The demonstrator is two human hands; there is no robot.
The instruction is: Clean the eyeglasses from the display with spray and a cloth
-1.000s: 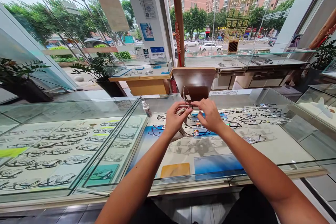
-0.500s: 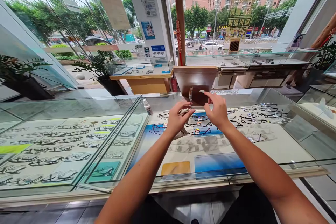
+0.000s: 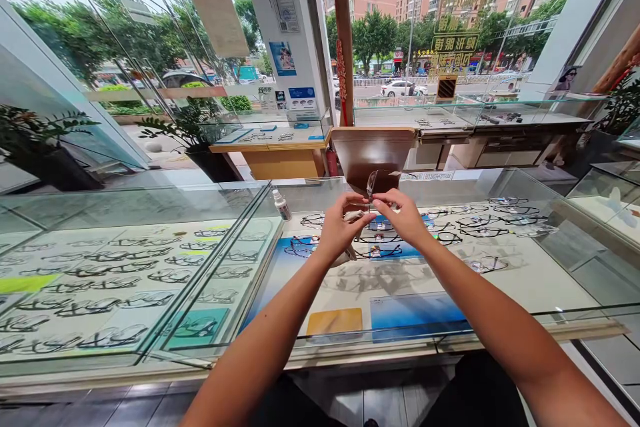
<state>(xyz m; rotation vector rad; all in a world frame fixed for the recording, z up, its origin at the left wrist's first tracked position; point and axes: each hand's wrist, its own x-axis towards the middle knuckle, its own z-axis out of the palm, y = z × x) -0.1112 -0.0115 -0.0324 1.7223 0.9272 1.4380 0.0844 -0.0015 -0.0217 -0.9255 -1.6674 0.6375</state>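
Note:
Above the glass showcase, a pair of eyeglasses [image 3: 371,184] is held on edge, one lens pointing up. My left hand [image 3: 339,225] is closed around its lower part, with a crumpled greyish cloth [image 3: 345,256] bunched in the palm and hanging below. From the other side my right hand [image 3: 406,217] pinches the eyeglasses close to the left fingertips. The fingers partly hide the frame. Under the glass top, rows of eyeglasses [image 3: 483,232] lie below and to the right of my hands.
A small white spray bottle [image 3: 281,205] stands left of my hands. Beyond the showcase is a brown chair back [image 3: 373,147]. Another glass case [image 3: 100,260] adjoins on the left. An orange-yellow panel [image 3: 334,321] and a blue panel [image 3: 415,310] show near the front edge.
My right hand has moved left and down, from apart with a small pale piece by its index fingertip, to pinching the eyeglasses. The eyeglasses have shifted slightly right; my left hand stays closed on them.

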